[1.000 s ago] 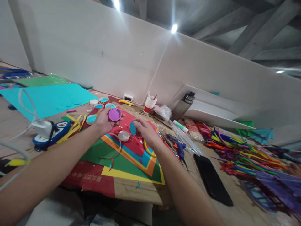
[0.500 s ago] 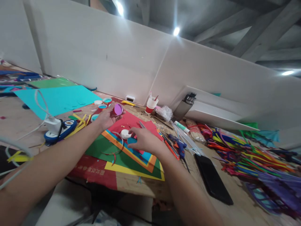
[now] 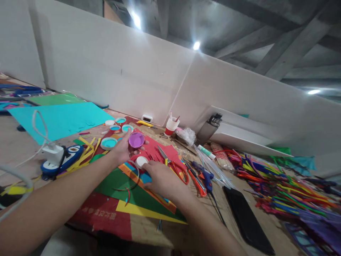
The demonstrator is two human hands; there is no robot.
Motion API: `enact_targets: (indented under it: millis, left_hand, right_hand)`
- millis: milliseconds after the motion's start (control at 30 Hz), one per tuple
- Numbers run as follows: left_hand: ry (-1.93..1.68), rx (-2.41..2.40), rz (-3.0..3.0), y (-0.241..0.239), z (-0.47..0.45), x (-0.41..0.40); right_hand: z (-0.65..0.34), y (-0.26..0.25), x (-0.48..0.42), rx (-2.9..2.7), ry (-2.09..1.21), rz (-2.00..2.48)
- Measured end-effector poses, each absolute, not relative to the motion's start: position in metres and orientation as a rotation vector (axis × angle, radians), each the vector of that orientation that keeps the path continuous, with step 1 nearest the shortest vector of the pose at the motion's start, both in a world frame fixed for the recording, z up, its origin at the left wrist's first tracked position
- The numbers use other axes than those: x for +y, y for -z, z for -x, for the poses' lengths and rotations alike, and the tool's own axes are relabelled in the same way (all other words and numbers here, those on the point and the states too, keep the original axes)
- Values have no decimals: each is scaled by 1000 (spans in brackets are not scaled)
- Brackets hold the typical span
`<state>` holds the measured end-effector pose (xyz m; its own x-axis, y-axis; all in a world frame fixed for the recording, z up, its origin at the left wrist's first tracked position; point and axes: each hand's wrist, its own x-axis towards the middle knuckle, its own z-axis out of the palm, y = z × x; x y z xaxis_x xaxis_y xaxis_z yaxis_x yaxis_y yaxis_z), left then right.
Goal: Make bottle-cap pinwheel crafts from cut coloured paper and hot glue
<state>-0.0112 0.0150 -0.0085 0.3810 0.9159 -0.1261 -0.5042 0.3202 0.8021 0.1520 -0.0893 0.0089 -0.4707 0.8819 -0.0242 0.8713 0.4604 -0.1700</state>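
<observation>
On the cluttered table (image 3: 149,220), left hand (image 3: 123,149) grips purple cap (image 3: 136,139); right hand (image 3: 162,179) lies flat on paper.

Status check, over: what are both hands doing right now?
Left hand holds purple-lined cap. Right hand rests on paper stack, fingertips at white cap. Scissors lie beside it.

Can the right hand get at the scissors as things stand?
Probably yes. The right hand rests on the coloured paper by a white cap, and the scissors lie open just to its right with nothing on top or between. The hand seems to grip nothing.
</observation>
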Motion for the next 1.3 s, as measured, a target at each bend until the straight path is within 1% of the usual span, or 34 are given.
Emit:
enact_targets:
  millis: [233, 333, 533, 700, 900, 1033, 1167, 1300]
  left_hand:
    - [-1004, 622, -677, 10, 7, 13]
    - [-1000, 601, -666, 11, 7, 13]
    - [-1131, 697, -769, 13, 6, 13]
    - [-1162, 723, -806, 12, 6, 12]
    - [-1186, 750, -833, 13, 6, 13]
    - [-1180, 798, -812, 13, 5, 13]
    - [-1189, 831, -833, 13, 4, 13]
    - [-1185, 842, -878, 17, 5, 17]
  right_hand:
    - [-154, -13, -87, -2556, -359, 1677]
    - [-157, -13, -85, -2485, -381, 1645]
    - [-163, -8, -73, -2235, -478, 1593]
    - [-167, -5, -64, -2146, -399, 1550]
    - [-171, -1, -61, -2161, -385, 1565]
    - [-177, 0, -65, -2311, -452, 1555]
    - [-178, -1, -71, -2490, -449, 1572]
    - [-172, -2, -75, -2531, -468, 1633]
